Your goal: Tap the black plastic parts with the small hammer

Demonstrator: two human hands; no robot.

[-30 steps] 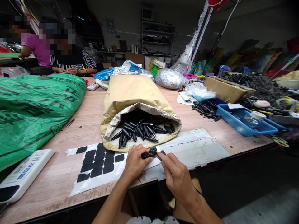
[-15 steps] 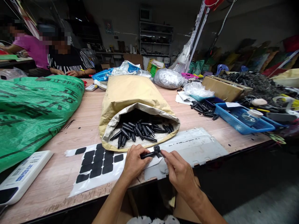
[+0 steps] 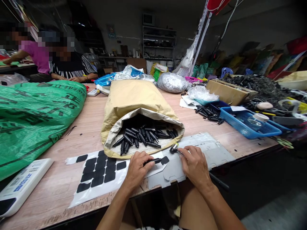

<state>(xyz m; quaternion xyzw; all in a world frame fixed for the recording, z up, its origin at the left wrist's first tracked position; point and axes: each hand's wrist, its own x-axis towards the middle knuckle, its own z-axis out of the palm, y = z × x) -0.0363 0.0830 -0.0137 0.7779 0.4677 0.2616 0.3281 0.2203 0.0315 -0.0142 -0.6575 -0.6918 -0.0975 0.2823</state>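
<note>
My left hand (image 3: 140, 165) is closed around a slim black tube-like part (image 3: 156, 161), held low over a white sheet. By the part's right end lies a small black square (image 3: 165, 160); I cannot tell whether they are joined. My right hand (image 3: 194, 162) grips a small hammer (image 3: 173, 148), its black and metal head to the left of my fingers and its dark handle sticking out below my wrist. Just behind my hands, an open paper sack (image 3: 140, 91) lies on its side with several black parts (image 3: 141, 135) in its mouth.
A white backing sheet (image 3: 74, 200) with black square pads lies left of my hands; a grey board (image 3: 203, 145) is under the right. A green sack (image 3: 48, 111) and white device (image 3: 26, 182) are at left, a blue basket (image 3: 251, 132) at right. Two people sit behind, left.
The hammer's head has moved from over the black part's end to the right and slightly up, with my right hand. The black square now shows. My left hand stays nearly in place.
</note>
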